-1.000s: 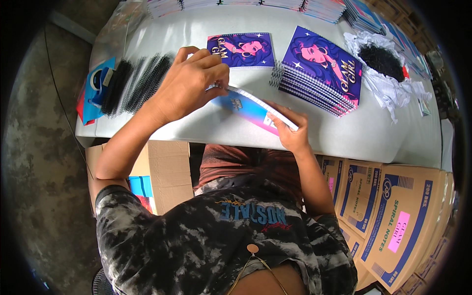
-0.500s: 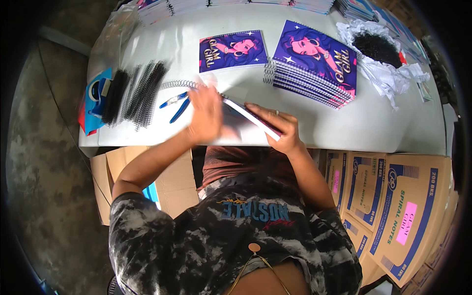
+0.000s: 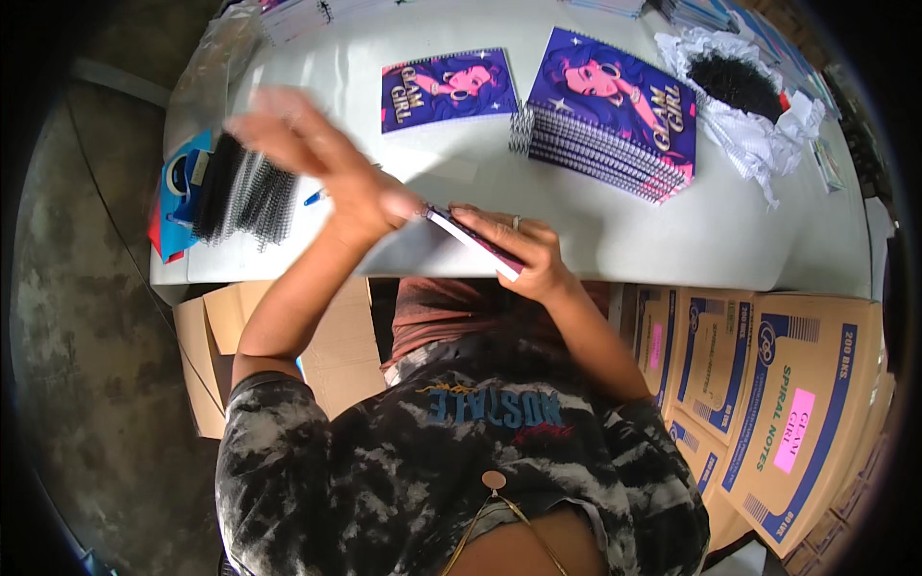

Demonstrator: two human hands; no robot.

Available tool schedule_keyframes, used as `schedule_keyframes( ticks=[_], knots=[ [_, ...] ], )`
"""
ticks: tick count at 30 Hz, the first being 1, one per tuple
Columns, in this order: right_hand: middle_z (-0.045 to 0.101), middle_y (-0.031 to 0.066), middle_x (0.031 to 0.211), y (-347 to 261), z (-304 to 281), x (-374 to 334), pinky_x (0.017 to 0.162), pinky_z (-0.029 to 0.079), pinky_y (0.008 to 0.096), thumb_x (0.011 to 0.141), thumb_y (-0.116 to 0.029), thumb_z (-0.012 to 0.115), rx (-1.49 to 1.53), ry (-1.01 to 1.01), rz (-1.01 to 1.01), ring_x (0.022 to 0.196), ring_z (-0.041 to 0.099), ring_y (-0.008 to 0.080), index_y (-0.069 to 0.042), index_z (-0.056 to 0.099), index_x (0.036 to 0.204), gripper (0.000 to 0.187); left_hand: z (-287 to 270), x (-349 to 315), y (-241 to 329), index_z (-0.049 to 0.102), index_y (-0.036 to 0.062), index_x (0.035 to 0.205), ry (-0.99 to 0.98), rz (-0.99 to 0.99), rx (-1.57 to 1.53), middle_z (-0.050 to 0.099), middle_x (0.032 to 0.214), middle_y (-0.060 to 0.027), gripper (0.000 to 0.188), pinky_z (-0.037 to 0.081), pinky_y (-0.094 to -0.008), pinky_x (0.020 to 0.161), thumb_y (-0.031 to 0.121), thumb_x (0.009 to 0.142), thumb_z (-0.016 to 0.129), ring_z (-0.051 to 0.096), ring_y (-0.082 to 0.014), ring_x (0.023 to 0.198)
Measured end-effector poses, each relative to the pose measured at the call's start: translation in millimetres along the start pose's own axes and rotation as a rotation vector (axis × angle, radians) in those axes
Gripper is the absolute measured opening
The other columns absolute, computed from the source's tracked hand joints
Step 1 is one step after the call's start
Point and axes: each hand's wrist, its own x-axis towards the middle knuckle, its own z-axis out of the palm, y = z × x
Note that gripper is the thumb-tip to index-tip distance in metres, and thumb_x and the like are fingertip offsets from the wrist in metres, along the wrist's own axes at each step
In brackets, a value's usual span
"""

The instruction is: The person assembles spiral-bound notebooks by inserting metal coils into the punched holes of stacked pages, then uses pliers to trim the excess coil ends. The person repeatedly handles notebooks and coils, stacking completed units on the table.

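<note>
Two hands are at a thin notebook [image 3: 473, 242]. The right hand [image 3: 526, 252] grips its right end, fingers laid along the far side. The left hand [image 3: 348, 180] is open and blurred at the notebook's left end, fingers stretched up and leftward; whether its thumb touches, I cannot tell. Both forearms slope in from below the notebook, elbows bent outward. The notebook is held over a white table [image 3: 691, 240]. Beyond it lies a flat purple notebook [image 3: 448, 88]; beyond and right, a purple notebook stack [image 3: 615, 106]; left, dark wire coils [image 3: 264, 204]. Nearer than the notebook, cardboard cartons [image 3: 797, 485] stand to its right, an open box [image 3: 336, 331] to its left. Grey floor [image 3: 96, 317] spreads far left.
</note>
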Motion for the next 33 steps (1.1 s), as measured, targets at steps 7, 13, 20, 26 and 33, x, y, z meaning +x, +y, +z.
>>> schedule_keyframes(
  ticks=[7, 13, 20, 26, 33],
  knots=[
    [0.064, 0.0138, 0.102, -2.5, 5.5, -5.2, 0.075, 0.051, 0.0342, 0.07, 0.004, 0.065, 0.035, 0.024, 0.138, 0.089, 0.064, 0.0266, -0.005, 0.059, 0.114, 0.046, 24.1, -24.1, 7.2, 0.025, -0.0092, 0.133, 0.199, 0.143, -0.027, 0.014, 0.14, -0.0326, 0.106, 0.002, -0.0652, 0.1, 0.077, 0.072, 0.037, 0.011, -0.0532, 0.128],
    [0.064, 0.0135, 0.104, 2.9, 7.3, -3.2, 0.072, 0.052, 0.0348, 0.071, 0.001, 0.063, 0.109, 0.1, 0.175, 0.088, 0.065, 0.0274, -0.004, 0.057, 0.116, 0.045, 9.8, -58.4, 51.2, 0.035, -0.0047, 0.129, -0.149, 0.347, -0.255, 0.042, 0.117, -0.0324, 0.102, 0.024, -0.0598, 0.095, 0.076, 0.068, 0.046, 0.033, -0.0412, 0.121],
    [0.064, 0.0141, 0.101, 7.0, 17.4, -6.7, 0.071, 0.052, 0.0342, 0.071, -0.002, 0.066, 0.088, 0.098, 0.209, 0.086, 0.065, 0.0289, -0.005, 0.059, 0.112, 0.041, 28.3, -50.8, 57.3, 0.03, -0.0035, 0.134, -0.023, 0.063, -0.403, 0.028, 0.132, -0.0318, 0.106, 0.018, -0.0626, 0.098, 0.079, 0.068, 0.041, 0.025, -0.0501, 0.123],
    [0.065, 0.0144, 0.096, -5.2, 26.9, -2.0, 0.073, 0.051, 0.0321, 0.077, -0.007, 0.066, 0.152, 0.037, 0.299, 0.086, 0.065, 0.0274, -0.004, 0.057, 0.114, 0.038, 3.5, 18.8, 31.3, 0.005, -0.0124, 0.136, 0.035, -0.028, 0.029, 0.003, 0.141, -0.033, 0.114, -0.005, -0.0574, 0.102, 0.081, 0.073, 0.022, -0.004, -0.0505, 0.131],
    [0.064, 0.015, 0.098, -12.8, 31.9, 2.6, 0.071, 0.05, 0.0324, 0.077, -0.002, 0.062, 0.14, -0.006, 0.275, 0.084, 0.065, 0.0261, -0.003, 0.057, 0.113, 0.036, -3.5, 11.0, 35.7, 0.014, -0.0027, 0.14, 0.135, -0.04, -0.03, 0.01, 0.143, -0.0304, 0.113, -0.006, -0.0621, 0.1, 0.084, 0.068, 0.024, -0.001, -0.0496, 0.132]
  ],
)
